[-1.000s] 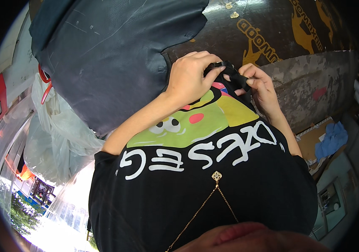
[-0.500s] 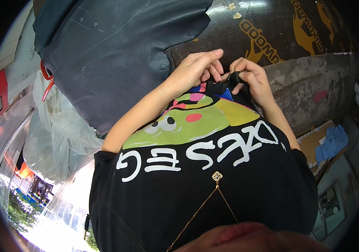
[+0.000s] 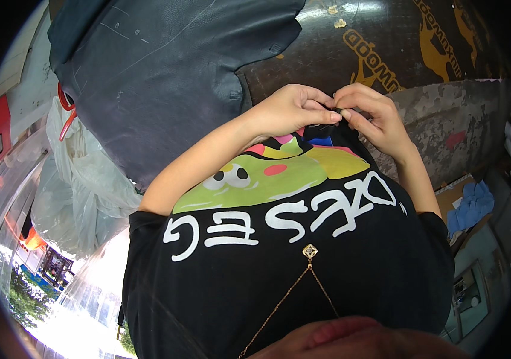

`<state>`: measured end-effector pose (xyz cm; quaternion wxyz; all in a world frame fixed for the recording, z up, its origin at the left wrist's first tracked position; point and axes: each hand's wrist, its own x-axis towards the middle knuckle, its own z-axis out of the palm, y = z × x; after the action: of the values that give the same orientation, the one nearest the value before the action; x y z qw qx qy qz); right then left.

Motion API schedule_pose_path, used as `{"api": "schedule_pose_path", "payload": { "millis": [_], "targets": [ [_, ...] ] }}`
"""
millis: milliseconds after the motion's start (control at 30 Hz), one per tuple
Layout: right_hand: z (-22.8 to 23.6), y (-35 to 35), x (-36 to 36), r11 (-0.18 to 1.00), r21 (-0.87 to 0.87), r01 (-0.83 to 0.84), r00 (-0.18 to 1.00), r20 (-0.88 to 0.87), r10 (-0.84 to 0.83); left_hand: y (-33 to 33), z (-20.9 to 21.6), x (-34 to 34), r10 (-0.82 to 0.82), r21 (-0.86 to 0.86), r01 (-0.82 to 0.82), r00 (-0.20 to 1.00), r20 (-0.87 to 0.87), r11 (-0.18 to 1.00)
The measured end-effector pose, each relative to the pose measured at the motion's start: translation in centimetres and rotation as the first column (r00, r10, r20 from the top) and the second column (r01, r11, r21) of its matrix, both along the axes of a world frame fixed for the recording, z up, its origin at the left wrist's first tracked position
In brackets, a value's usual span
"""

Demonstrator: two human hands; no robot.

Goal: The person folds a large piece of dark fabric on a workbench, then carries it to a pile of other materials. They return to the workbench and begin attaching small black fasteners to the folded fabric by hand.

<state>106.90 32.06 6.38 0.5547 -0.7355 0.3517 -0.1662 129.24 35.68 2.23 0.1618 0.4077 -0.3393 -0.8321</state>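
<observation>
My left hand and my right hand meet in front of my belly, above the printed lower part of my black T-shirt. Both are closed in pinches, thumb against fingers, with their tips almost touching. Between them they grip a narrow black strip, which looks like cloth or strap. Most of it is hidden behind my left hand and against the dark shirt, so its full shape does not show.
A large dark leather hide drapes over the table to the left and ahead. Beside it lies a dark printed board, with a worn grey surface to the right. Clear plastic bags hang at left; a blue cloth lies at right.
My left hand has come right and down, its fingers going from loosely spread to pinching beside the right one. My right hand has shifted slightly right; the black strip is now more covered.
</observation>
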Motion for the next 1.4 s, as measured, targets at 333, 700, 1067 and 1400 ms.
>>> {"api": "schedule_pose_path", "payload": {
  "millis": [333, 700, 1067, 1400],
  "targets": [
    [1.4, -3.0, -0.3, 0.890, -0.426, -0.164, 0.981, -0.164, 0.103, 0.1, 0.6, -0.3, 0.172, 0.028, -0.174, 0.984, 0.052, 0.984],
    [-2.1, -1.9, -2.9, 0.931, -0.355, -0.089, 0.978, -0.210, 0.013, -0.1, 0.9, 0.0, 0.140, -0.141, -0.121, 0.982, 0.130, 0.982],
    [-3.0, -2.6, -4.1, 0.994, -0.109, -0.017, 0.987, -0.162, -0.001, 0.6, 1.4, -0.1, 0.210, -0.153, -0.183, 0.959, 0.192, 0.971],
    [-1.5, -1.4, -0.3, 0.966, 0.249, -0.064, 0.997, 0.061, 0.050, -0.2, 1.2, 0.5, 0.170, 0.062, -0.179, 0.977, 0.126, 0.982]
  ]
}}
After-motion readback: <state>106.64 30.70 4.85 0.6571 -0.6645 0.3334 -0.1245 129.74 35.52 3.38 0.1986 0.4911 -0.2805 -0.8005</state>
